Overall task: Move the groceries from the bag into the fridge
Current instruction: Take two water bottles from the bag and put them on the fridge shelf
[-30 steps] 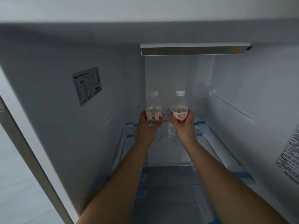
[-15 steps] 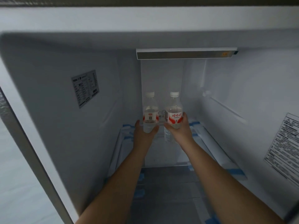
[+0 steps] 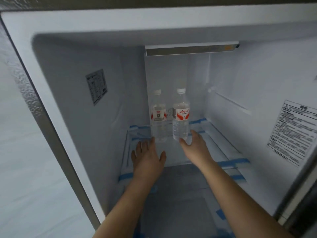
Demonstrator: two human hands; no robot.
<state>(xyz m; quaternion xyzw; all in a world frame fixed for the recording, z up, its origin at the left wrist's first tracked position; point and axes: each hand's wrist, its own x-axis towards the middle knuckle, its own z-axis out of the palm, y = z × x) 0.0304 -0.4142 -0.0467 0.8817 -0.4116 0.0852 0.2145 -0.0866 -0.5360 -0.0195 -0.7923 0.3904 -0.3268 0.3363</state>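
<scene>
Two clear water bottles with red-and-white labels and white caps stand upright side by side at the back of the fridge's glass shelf (image 3: 223, 146): the left bottle (image 3: 158, 115) and the right bottle (image 3: 181, 115). My left hand (image 3: 148, 158) hovers open in front of and below the left bottle, fingers spread, holding nothing. My right hand (image 3: 194, 145) is open just under the right bottle's base, thumb and fingers close to it but not wrapped around it. The grocery bag is out of view.
The open fridge cavity has white walls, a light bar (image 3: 190, 49) at the top back, a sticker (image 3: 97, 86) on the left wall and a warning label (image 3: 291, 131) on the right wall. Blue tape strips (image 3: 231, 163) hold the shelf edges. A lower compartment lies beneath.
Both hands let go of the bottles and drew back toward me and downward. The bottles now stand alone on the shelf. The camera has pulled back and tilted.
</scene>
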